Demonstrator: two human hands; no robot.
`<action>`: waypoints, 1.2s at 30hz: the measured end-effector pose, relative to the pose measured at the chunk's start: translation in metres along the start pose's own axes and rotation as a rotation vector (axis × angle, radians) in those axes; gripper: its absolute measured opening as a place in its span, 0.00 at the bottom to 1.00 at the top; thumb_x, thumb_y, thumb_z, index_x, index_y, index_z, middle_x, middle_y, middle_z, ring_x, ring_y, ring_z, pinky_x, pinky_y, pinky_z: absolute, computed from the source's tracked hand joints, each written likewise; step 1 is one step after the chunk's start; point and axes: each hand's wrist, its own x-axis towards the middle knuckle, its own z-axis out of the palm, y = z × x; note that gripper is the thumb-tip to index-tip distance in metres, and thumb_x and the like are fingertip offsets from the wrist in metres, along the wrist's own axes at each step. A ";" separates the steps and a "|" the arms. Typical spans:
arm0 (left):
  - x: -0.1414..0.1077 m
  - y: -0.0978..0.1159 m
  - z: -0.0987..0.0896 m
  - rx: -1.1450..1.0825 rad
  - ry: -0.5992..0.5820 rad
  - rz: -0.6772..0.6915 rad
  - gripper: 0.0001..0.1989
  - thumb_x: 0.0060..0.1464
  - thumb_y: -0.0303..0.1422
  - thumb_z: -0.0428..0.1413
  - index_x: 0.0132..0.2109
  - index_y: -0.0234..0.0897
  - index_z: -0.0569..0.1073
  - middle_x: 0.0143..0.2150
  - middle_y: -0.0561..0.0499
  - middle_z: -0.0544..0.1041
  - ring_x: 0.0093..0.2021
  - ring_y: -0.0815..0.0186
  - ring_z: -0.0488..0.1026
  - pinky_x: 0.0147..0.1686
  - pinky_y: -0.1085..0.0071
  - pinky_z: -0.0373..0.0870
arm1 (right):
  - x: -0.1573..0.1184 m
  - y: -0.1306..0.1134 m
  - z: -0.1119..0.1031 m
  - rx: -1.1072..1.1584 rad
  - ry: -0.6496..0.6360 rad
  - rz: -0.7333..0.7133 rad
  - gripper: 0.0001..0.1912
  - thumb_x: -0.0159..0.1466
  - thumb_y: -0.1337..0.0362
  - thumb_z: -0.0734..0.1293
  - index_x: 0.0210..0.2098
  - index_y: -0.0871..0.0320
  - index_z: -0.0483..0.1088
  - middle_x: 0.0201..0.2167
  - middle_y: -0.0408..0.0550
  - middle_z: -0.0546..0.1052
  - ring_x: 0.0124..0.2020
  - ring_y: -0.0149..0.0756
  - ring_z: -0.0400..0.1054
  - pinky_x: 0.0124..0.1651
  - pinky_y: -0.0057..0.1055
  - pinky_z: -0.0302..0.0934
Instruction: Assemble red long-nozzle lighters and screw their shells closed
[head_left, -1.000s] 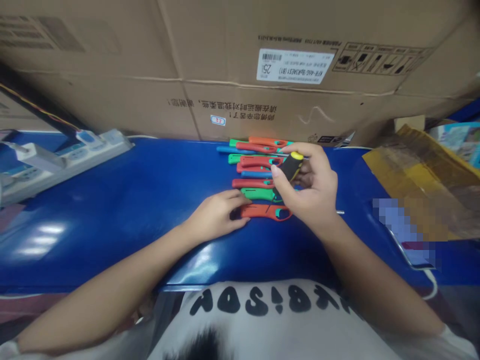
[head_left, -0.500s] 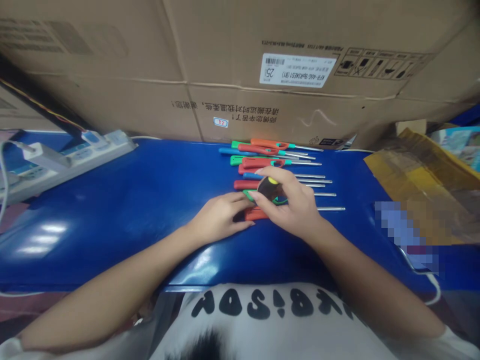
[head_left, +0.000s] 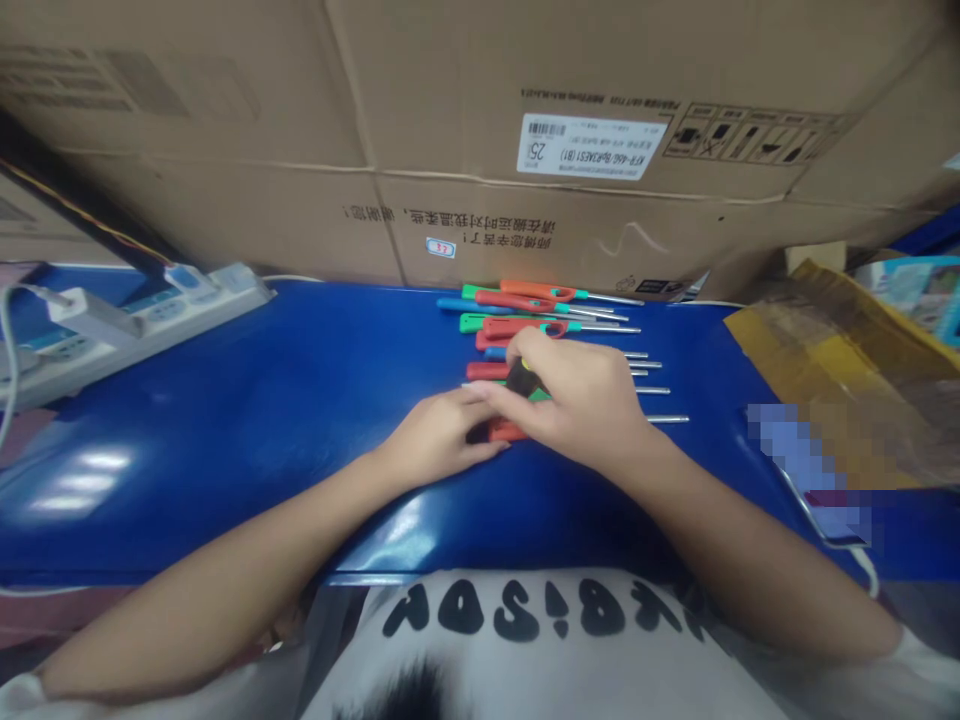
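Note:
Several long-necked gas lighters lie side by side on the blue table, their metal tubes pointing right. My right hand [head_left: 581,395] is closed round a short black-and-yellow handle [head_left: 523,377], which looks like a screwdriver; its tip is hidden. It stands over a green lighter [head_left: 540,396] near the front of the row, mostly covered by my fingers. My left hand [head_left: 446,430] presses its fingers on the handle end of that green lighter. An orange lighter [head_left: 508,430] lies nearest me, beside the left thumb. Behind the hands are a red lighter [head_left: 487,370] and a blue lighter [head_left: 495,354].
A large cardboard box [head_left: 285,220] stands along the table's back edge. On the left lies a white power strip [head_left: 157,325] with plugs and cables. To the right are a taped brown package [head_left: 825,350] and a blurred-out phone [head_left: 817,500] with a white cable.
My right hand has turned inward and shifted slightly left with the black-and-yellow handle, its thumb now reaching over the left fingers. The left hand stays in place.

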 end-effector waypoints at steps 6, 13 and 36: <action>0.000 -0.002 0.000 -0.043 0.040 0.019 0.12 0.58 0.32 0.61 0.49 0.37 0.78 0.45 0.46 0.80 0.43 0.57 0.79 0.40 0.66 0.75 | 0.024 -0.002 -0.020 0.036 -0.403 -0.135 0.13 0.73 0.62 0.57 0.46 0.61 0.69 0.35 0.49 0.79 0.31 0.36 0.71 0.31 0.31 0.51; -0.001 -0.001 0.000 -0.021 0.026 0.010 0.15 0.57 0.33 0.61 0.52 0.39 0.77 0.46 0.46 0.81 0.45 0.57 0.79 0.43 0.64 0.76 | 0.036 0.003 -0.030 -0.021 -0.485 -0.137 0.17 0.72 0.55 0.56 0.37 0.59 0.70 0.29 0.49 0.76 0.30 0.39 0.68 0.32 0.34 0.48; -0.003 0.002 -0.003 0.037 -0.006 0.005 0.13 0.61 0.37 0.59 0.51 0.38 0.76 0.48 0.45 0.79 0.46 0.57 0.78 0.45 0.63 0.76 | 0.032 0.013 -0.035 0.044 -0.500 -0.112 0.13 0.71 0.57 0.59 0.41 0.59 0.70 0.33 0.48 0.79 0.31 0.38 0.70 0.32 0.33 0.50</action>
